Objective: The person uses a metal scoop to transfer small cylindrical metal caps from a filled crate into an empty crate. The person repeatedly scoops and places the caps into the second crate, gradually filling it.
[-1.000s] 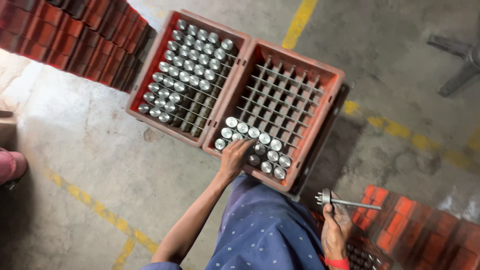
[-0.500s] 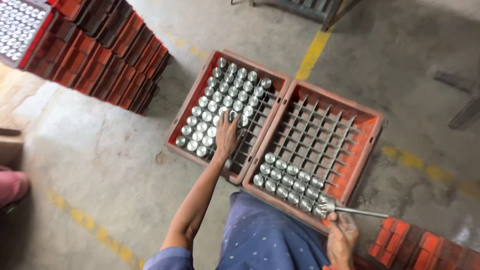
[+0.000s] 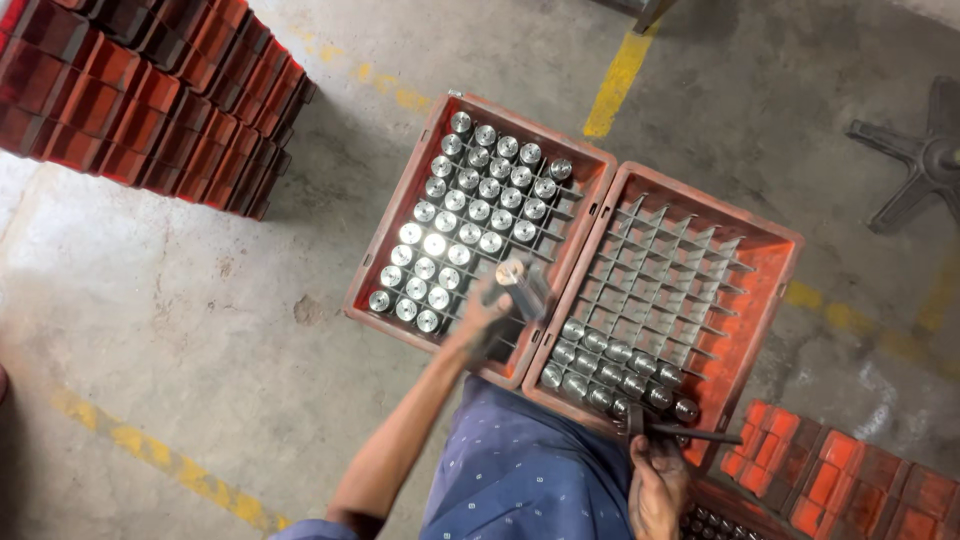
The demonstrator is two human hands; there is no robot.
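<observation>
We grip a metal cylinder (image 3: 522, 283) in our left hand (image 3: 487, 322), fingers clenched around it — it hangs tilted over the near right corner of the left crate (image 3: 400, 215), above the rows of shiny cylinders (image 3: 455, 225). Our right hand (image 3: 655, 480) clasps a thin metal rod tool (image 3: 690, 432) at the near edge of the right crate (image 3: 780, 290), just beside its two filled rows.

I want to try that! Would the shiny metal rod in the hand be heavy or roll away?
The metal rod in the left hand looks solid, so probably heavy for its size. It is round and smooth, so likely slippery and apt to roll if laid flat.
</observation>
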